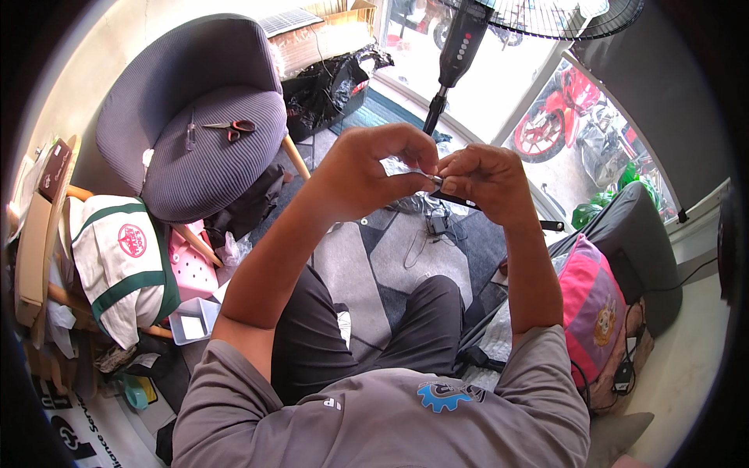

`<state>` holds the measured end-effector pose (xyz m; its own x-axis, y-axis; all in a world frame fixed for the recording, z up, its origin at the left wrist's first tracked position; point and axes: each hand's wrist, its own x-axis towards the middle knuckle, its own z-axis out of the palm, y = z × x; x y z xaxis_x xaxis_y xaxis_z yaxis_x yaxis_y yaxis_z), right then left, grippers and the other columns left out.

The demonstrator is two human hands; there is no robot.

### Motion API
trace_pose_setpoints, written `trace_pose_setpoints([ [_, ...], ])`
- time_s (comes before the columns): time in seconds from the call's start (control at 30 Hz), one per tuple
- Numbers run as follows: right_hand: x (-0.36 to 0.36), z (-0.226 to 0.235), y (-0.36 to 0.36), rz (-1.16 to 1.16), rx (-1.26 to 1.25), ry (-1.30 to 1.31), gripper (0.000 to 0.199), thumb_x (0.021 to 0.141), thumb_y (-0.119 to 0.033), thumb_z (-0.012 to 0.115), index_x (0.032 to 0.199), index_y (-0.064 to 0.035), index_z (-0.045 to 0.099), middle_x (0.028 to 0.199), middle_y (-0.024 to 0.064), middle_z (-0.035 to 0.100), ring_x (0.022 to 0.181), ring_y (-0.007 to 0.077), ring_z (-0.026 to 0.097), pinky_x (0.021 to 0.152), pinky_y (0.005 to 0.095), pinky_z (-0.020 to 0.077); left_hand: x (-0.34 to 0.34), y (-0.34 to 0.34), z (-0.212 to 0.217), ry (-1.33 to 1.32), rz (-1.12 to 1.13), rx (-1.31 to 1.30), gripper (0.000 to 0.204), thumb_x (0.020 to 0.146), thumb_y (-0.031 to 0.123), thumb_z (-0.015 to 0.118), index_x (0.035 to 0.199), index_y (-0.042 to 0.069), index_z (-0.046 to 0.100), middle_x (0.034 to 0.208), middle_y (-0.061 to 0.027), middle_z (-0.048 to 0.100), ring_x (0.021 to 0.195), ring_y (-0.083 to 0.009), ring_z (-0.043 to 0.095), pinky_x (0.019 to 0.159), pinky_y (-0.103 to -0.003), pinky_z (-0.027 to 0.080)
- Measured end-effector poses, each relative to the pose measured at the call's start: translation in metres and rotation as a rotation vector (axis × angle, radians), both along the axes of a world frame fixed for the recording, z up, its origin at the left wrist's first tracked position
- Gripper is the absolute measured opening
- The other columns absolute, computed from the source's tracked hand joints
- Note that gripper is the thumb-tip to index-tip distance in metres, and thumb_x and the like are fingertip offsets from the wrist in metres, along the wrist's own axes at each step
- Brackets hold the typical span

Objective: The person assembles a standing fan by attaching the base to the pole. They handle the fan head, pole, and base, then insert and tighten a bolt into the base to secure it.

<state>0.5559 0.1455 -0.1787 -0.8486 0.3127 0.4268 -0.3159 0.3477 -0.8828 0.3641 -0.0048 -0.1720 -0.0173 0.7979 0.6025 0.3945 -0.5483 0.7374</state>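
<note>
Both of my hands are raised in front of me and meet at the fingertips. My left hand (pixel 370 171) pinches a small silvery metal piece (pixel 436 181) between thumb and fingers. From the other side, the thumb and fingers of my right hand (pixel 493 181) close on the same piece. Most of it is covered by my fingers, so its exact kind cannot be made out. A thin dark bar (pixel 456 201) shows just below my right fingertips; whether it joins the metal piece is unclear.
Scissors (pixel 234 128) and a small screwdriver (pixel 190 134) lie on the grey chair (pixel 211 175) at left. A standing fan (pixel 462 51) rises ahead. Cables (pixel 438 228) lie on the patterned rug (pixel 406 253). A pink cushion (pixel 587 300) is at right, a clear plastic box (pixel 189 321) at lower left.
</note>
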Motion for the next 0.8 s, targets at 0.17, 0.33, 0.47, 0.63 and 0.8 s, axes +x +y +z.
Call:
trace_pose_setpoints([
  [0.17, -0.002, -0.008, 0.004, 0.018, -0.015, 0.039, 0.012, 0.087, -0.002, 0.081, 0.096, 0.0025, 0.074, 0.093, 0.0083, 0.076, 0.087, 0.0109, 0.072, 0.077, 0.0244, 0.0589, 0.005, 0.001, 0.000, 0.184, 0.108, 0.192, 0.021, 0.082, 0.008, 0.084, 0.099, 0.008, 0.070, 0.093, -0.0052, 0.074, 0.088, -0.0176, 0.074, 0.077, -0.032, 0.059],
  [0.33, 0.000, -0.015, 0.006, 0.038, -0.081, 0.003, 0.011, 0.088, -0.001, 0.081, 0.096, 0.0020, 0.074, 0.092, 0.0085, 0.076, 0.085, 0.0106, 0.072, 0.075, 0.0248, 0.0587, 0.005, 0.003, -0.003, 0.238, 0.097, 0.207, 0.020, 0.082, 0.008, 0.083, 0.098, 0.009, 0.071, 0.088, -0.0068, 0.073, 0.082, -0.0202, 0.075, 0.070, -0.032, 0.059],
  [0.47, 0.001, -0.016, 0.007, 0.029, -0.069, -0.003, 0.012, 0.087, -0.002, 0.081, 0.097, 0.0019, 0.074, 0.092, 0.0086, 0.076, 0.084, 0.0107, 0.072, 0.074, 0.0252, 0.0587, 0.003, 0.001, -0.003, 0.263, 0.100, 0.140, 0.020, 0.083, 0.007, 0.082, 0.099, 0.010, 0.071, 0.087, -0.0066, 0.073, 0.081, -0.0196, 0.075, 0.069, -0.032, 0.059],
  [0.63, 0.000, -0.019, 0.008, 0.049, -0.089, 0.037, 0.013, 0.088, -0.002, 0.081, 0.098, 0.0022, 0.074, 0.092, 0.0090, 0.076, 0.084, 0.0109, 0.072, 0.075, 0.0248, 0.0586, 0.007, 0.003, -0.005, 0.286, 0.131, 0.248, 0.021, 0.083, 0.006, 0.081, 0.101, 0.010, 0.071, 0.092, -0.0058, 0.074, 0.083, -0.0211, 0.075, 0.071, -0.032, 0.059],
  [0.8, -0.002, -0.025, 0.010, 0.060, -0.135, 0.102, 0.013, 0.088, -0.001, 0.079, 0.099, 0.0031, 0.074, 0.092, 0.0098, 0.076, 0.085, 0.0122, 0.073, 0.077, 0.0260, 0.0598, 0.007, 0.009, -0.013, 0.092, -0.011, 0.233, 0.022, 0.085, 0.008, 0.082, 0.105, 0.008, 0.071, 0.097, -0.0069, 0.074, 0.088, -0.0187, 0.075, 0.076, -0.031, 0.060],
])
